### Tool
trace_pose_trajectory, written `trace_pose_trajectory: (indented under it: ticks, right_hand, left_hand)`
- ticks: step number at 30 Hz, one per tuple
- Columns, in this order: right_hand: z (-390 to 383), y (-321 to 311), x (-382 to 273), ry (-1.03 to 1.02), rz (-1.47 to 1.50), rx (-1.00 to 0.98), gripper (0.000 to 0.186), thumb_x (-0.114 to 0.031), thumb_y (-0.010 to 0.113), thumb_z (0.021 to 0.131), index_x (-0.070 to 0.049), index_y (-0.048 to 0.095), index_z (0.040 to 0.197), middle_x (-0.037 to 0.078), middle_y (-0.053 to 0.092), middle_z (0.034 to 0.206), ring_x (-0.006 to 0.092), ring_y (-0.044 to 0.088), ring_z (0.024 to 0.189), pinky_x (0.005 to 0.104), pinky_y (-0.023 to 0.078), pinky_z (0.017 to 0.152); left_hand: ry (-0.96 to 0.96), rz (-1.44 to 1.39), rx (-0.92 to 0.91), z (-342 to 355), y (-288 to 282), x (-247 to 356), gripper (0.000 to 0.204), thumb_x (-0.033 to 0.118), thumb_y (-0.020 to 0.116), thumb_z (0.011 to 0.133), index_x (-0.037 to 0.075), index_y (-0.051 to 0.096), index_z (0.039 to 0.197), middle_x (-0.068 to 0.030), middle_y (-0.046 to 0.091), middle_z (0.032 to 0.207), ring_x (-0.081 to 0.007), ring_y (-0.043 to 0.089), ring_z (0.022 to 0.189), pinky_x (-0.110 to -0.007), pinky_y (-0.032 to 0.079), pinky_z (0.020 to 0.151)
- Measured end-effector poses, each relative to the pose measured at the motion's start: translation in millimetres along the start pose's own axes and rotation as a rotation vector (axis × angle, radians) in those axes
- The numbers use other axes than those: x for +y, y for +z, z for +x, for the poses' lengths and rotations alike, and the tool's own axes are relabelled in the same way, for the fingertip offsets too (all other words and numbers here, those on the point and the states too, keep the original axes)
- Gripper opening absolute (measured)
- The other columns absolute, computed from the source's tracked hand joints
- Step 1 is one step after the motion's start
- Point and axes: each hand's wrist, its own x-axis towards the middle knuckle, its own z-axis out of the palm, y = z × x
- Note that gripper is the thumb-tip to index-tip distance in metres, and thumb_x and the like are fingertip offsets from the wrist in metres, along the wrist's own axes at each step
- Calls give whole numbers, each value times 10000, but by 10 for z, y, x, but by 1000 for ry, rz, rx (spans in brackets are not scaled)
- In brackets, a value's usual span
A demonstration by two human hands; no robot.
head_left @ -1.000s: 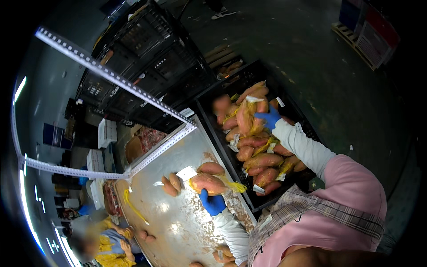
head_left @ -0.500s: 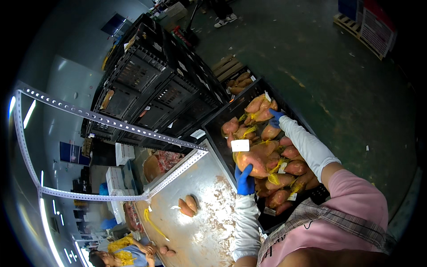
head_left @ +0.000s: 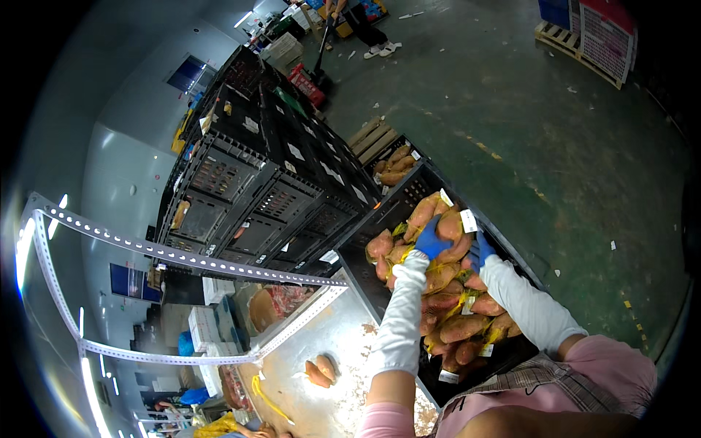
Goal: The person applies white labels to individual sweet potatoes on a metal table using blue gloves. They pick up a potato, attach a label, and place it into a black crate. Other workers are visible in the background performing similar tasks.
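My left hand (head_left: pixel 431 238), in a blue glove, is closed on a yellow mesh bag of sweet potatoes (head_left: pixel 453 228) with a white label, at the far part of a black crate (head_left: pixel 527 282). My right hand (head_left: pixel 478 252), also gloved, grips that bag's right side, its fingers partly hidden. More bagged sweet potatoes (head_left: pixel 460 328) fill the crate beneath my arms. To the left, loose sweet potatoes (head_left: pixel 321 369) and a yellow mesh strip (head_left: pixel 270 400) lie on a steel table (head_left: pixel 299 336).
Stacked black crates (head_left: pixel 219 175) rise at back left behind a perforated metal frame (head_left: pixel 182 251). A smaller crate of sweet potatoes (head_left: pixel 394 164) adjoins mine. A person (head_left: pixel 365 33) handles a pallet jack at the back. A co-worker in yellow (head_left: pixel 219 427) is at lower left. A pallet (head_left: pixel 555 44) stands back right.
My left hand moved from the table into the crate with a bag, then farther up to its far part. My right hand shifted within the crate to the bag's side.
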Motion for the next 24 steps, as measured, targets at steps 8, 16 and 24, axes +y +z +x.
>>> trace_pose_trajectory:
  ticks: [8,16,24]
  right_hand:
    - [-277,-77,317,178,-1,-175,751,-588,448,864,-109,287,1419,82,350,1442,276,368,1292,413,277,1050]
    - [-932,629,778,39,-107,-376,266,-298,594,880,-134,629,1087,27,648,1018,169,618,900,315,494,782]
    - [-2185,1839,2169,-80,-746,-1203,289,-186,569,894,-39,600,1141,51,642,1003,115,600,880,246,468,782]
  left_hand:
    - [157,347,320,-174,466,-50,712,158,681,667,43,425,1321,-219,447,1320,-390,444,1186,-420,375,1006]
    - [5,-229,901,-2130,-438,413,450,78,579,862,-17,461,1286,-160,490,1310,-252,474,1195,-339,372,1006]
    - [-544,-695,1875,-5797,175,-258,384,88,582,854,-27,545,1219,-113,634,1089,-160,590,953,-274,447,820]
